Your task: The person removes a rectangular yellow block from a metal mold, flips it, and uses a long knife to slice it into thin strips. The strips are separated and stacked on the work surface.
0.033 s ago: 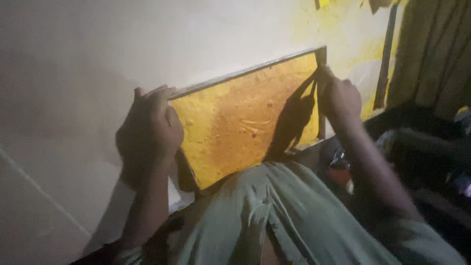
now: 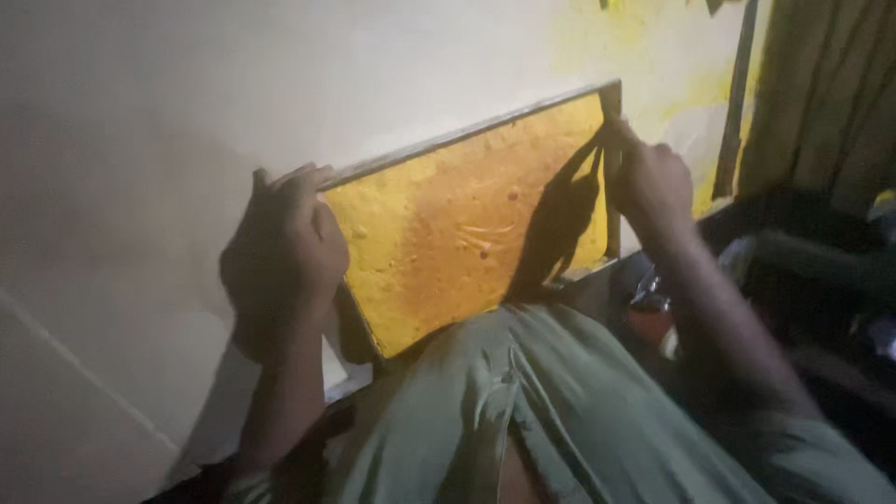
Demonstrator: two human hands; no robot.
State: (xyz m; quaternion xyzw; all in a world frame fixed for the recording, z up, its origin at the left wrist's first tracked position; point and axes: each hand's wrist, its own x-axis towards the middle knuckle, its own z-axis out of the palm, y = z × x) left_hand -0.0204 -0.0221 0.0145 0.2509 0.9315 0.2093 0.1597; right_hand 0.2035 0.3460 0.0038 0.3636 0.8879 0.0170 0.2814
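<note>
I hold a rectangular dark-framed tray (image 2: 467,140) filled with a rough yellow-orange layer (image 2: 448,243), tilted up in front of a pale wall. My left hand (image 2: 285,247) grips the tray's left end, fingers curled over the top rim. At the right end, my right hand (image 2: 649,182) is closed on the frame and casts a shadow across the yellow surface. The tray's lower edge is hidden behind my green shirt (image 2: 560,411).
The pale wall (image 2: 187,112) behind the tray carries yellow smears (image 2: 653,56) at the upper right. A dark upright bar (image 2: 733,103) and an olive curtain (image 2: 821,93) stand at the right. Dim, cluttered objects (image 2: 653,289) lie below my right forearm.
</note>
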